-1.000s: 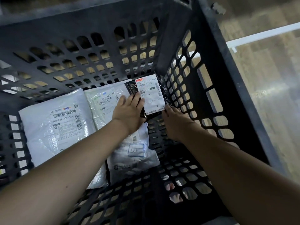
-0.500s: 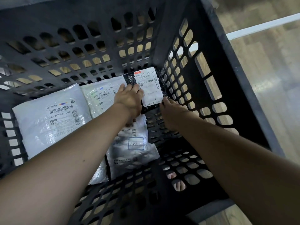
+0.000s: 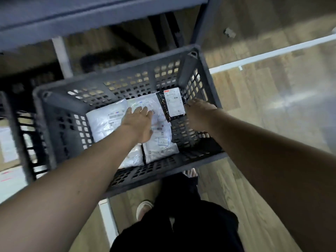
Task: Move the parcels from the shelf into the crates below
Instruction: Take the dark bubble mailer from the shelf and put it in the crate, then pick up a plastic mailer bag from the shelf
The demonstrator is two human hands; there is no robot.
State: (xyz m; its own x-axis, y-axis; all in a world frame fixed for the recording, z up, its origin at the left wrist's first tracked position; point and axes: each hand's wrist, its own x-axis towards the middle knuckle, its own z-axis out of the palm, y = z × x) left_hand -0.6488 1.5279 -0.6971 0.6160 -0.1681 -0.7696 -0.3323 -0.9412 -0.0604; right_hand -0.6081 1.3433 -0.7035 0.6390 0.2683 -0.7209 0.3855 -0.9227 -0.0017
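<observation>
The small black plastic parcel with a white label [image 3: 172, 104] is laid flat in the perforated grey plastic crate [image 3: 127, 82], presumably deposited. The left hand [image 3: 140, 124] and right hand [image 3: 198, 115] are held slack-fingered above, holding nothing.

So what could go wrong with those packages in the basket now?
The small black parcel leans in the crate's far right corner against the holey wall, so it might slide down flat or snag. The white parcels overlap, so new ones could slip about on the slick plastic. The left hand and right hand are empty inside the crate and might bump its rim when pulling out.
</observation>
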